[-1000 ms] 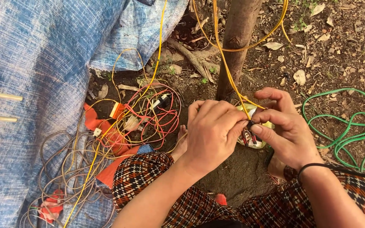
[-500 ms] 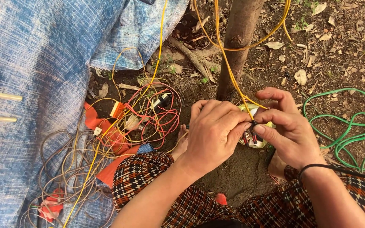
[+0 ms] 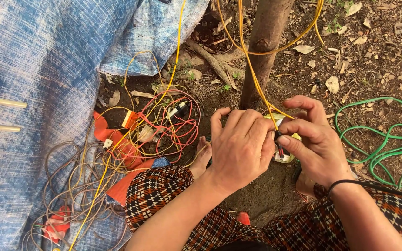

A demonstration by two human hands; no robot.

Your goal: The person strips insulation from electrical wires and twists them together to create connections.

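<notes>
Yellow wire – thin, pinched between left hand, right hand.

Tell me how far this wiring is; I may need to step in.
Done: hard to tell; nothing shows a finished joint. In hand: the left hand and right hand pinch wire ends at a small part on the yellow wire. Left: tangled red and yellow wires and the green cable lie loose.
</notes>
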